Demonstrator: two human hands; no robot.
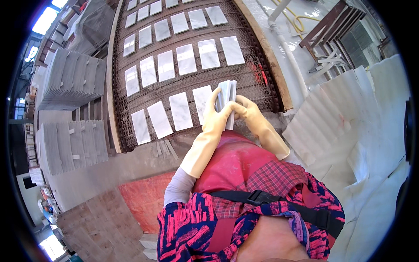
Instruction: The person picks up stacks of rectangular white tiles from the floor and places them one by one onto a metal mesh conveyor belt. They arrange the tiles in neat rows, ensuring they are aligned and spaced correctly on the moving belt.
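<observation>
Mesh conveyor [257, 83], stacked tiles [72, 78] — bright windows [45, 19]

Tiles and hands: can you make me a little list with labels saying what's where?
Left hand: yellow glove, holding a small stack of tiles
Right hand: yellow glove, gripping the same stack
Belt: metal mesh, with white marble tiles lying flat in rows
Left side: grey tile piles
Apron: red

Head-worn fisheye, steeply downward, close
</observation>
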